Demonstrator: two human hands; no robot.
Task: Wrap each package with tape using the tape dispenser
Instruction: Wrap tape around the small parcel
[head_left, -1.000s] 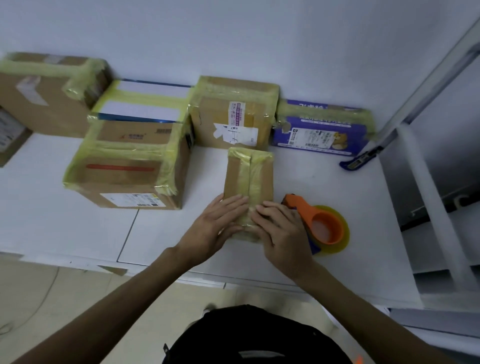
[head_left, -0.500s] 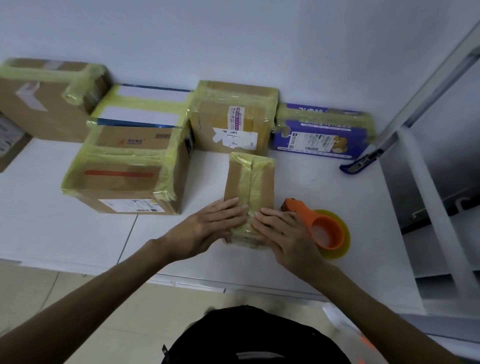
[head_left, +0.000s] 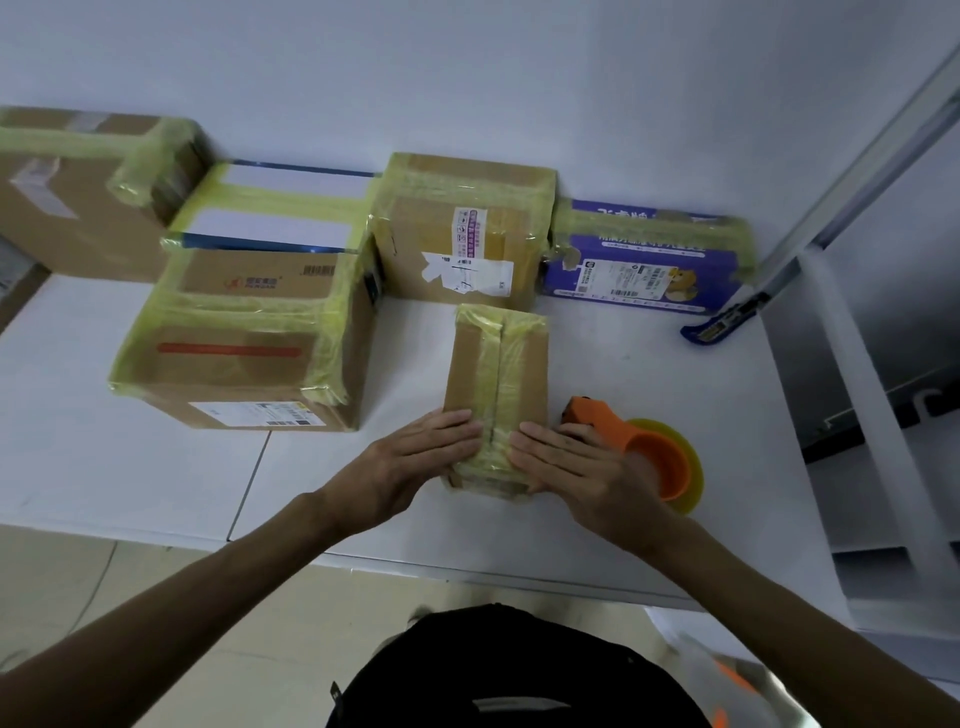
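Head view: pressing flat on the near end of the small brown cardboard package wrapped in yellowish tape (head_left: 497, 374), lying in the middle of the white desk (head_left: 613, 358). Resting the left hand (head_left: 410, 467) on its left side and the right hand (head_left: 582, 473) on its right, fingers (head_left: 452, 423) straight and released, grasping nothing. Having the orange plastic tape dispenser with yellow roll (head_left: 649, 457) lying just beside the right hand. Facing larger taped cardboard boxes (head_left: 244, 338) standing further back.
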